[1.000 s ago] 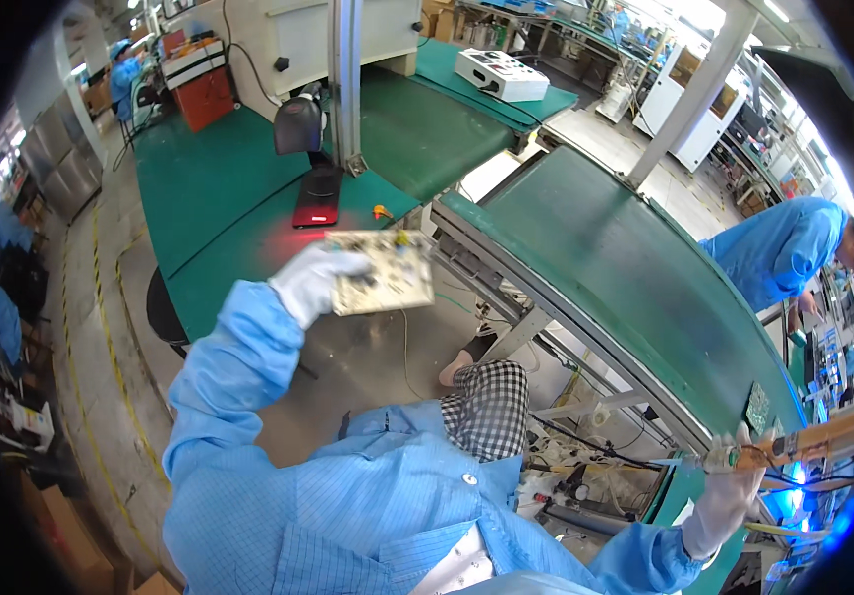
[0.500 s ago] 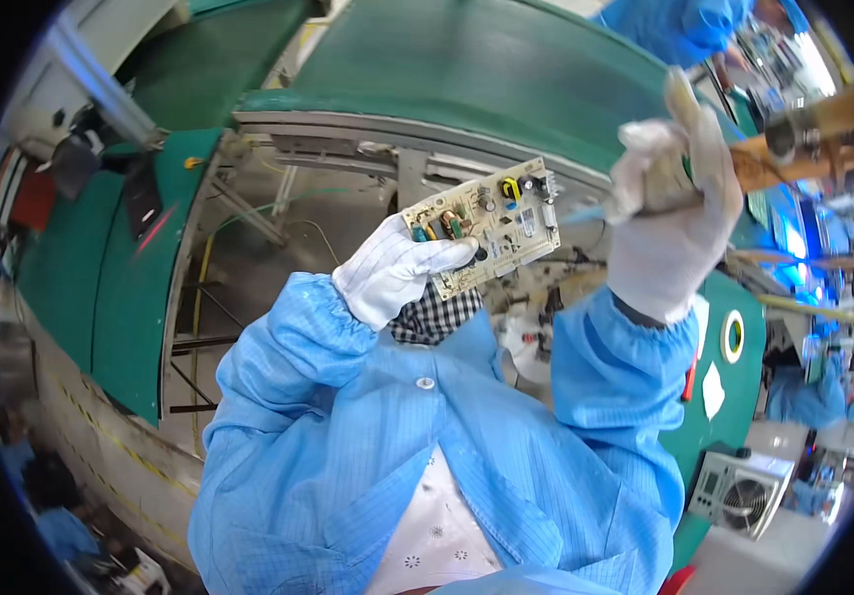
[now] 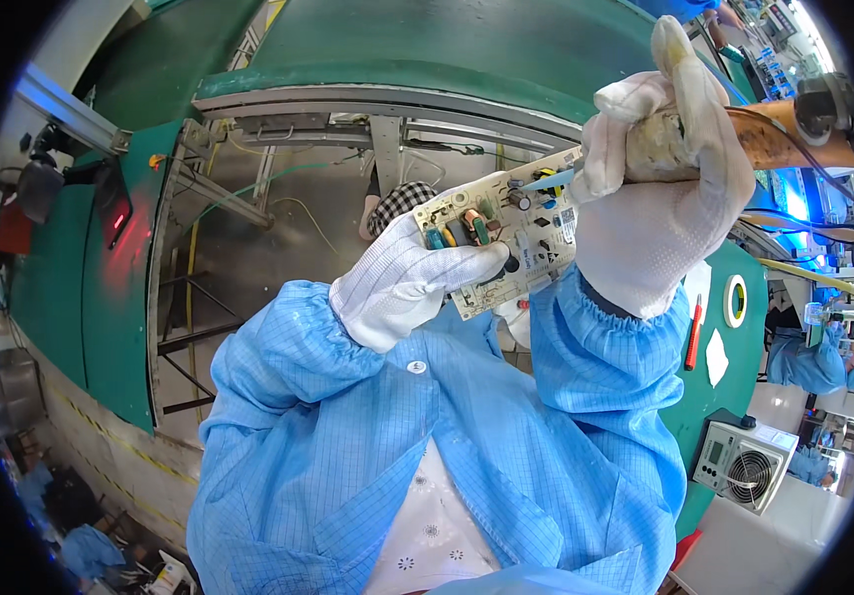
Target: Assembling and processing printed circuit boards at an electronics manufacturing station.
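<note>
- White-gloved left hand point(image 3: 392, 283), near the centre, is closed on one end of a cream circuit board point(image 3: 529, 250), with its thumb lying over the face.
- This circuit board is at about 2 o'clock from the left hand, tilted, its component side facing up; coils, capacitors and a small yellow-black transformer point(image 3: 551, 198) can be seen on it.
- At 2 o'clock from the board is the right hand point(image 3: 665, 223), also in a white glove; its fingers are curled, gripping a tool point(image 3: 554, 179) of which mainly a pale blue tip is visible.
- Tip overlaps the upper edge of the board in the view; whether it touches, I cannot tell.
- Brown bar point(image 3: 794, 134) lies at 3 o'clock from the right hand; I cannot tell if they are touching.
- Toward 5 o'clock from the right hand, on a green table point(image 3: 683, 436), are a tape roll point(image 3: 742, 301), a red pen-like tool point(image 3: 692, 342) and a white paper scrap point(image 3: 716, 359).
- Green conveyor belt point(image 3: 437, 45) stretches across 12 o'clock.
</note>
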`<state>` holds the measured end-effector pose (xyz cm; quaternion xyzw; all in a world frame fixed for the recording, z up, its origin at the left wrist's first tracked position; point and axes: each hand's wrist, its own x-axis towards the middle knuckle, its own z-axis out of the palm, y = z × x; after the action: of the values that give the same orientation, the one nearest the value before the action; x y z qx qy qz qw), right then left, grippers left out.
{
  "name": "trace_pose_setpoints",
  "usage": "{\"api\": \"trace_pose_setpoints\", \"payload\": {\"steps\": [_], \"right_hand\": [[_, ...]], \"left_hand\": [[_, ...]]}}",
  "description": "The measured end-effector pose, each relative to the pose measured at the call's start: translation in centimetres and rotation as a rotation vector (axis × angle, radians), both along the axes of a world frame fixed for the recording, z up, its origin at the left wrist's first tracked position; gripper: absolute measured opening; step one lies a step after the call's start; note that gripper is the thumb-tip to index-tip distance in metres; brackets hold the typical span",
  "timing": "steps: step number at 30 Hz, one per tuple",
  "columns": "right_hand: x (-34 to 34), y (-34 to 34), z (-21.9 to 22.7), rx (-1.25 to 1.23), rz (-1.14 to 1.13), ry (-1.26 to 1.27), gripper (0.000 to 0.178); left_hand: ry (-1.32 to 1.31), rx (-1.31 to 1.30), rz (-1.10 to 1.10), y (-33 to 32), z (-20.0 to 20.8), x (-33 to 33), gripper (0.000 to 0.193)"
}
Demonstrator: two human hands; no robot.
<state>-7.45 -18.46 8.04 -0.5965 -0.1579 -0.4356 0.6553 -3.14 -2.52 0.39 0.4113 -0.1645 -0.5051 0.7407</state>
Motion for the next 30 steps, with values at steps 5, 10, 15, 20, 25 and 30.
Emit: {"api": "trace_pose_setpoints", "payload": {"steps": [5,10,15,20,25,30], "right_hand": [[0.3,0.2,-0.2,0.099,0.139,-0.059,0.035],[0.5,0.2,-0.4,0.180,0.251,-0.106,0.037],[0.4,0.2,-0.4,0.148,0.210,-0.098,0.038],[0.1,-0.9,-0.5,0.117,0.159,-0.089,0.039],[0.1,-1.7,-0.4,0.078,0.097,-0.083,0.041],[0.2,-1.3,-0.4,0.044,0.041,-0.079,0.042]], "left_hand": [[-0.023,-0.007,-0.001,0.2,-0.1,0.0,0.050],[-0.083,0.021,0.004,0.2,-0.1,0.1,0.049],[-0.111,0.069,-0.035,0.4,-0.3,0.6,0.049],[-0.155,0.073,0.020,1.1,-0.2,0.7,0.045],[-0.035,-0.057,0.070,1.6,-0.7,0.1,0.042],[0.226,-0.017,0.075,1.7,-0.7,-0.2,0.040]]}}
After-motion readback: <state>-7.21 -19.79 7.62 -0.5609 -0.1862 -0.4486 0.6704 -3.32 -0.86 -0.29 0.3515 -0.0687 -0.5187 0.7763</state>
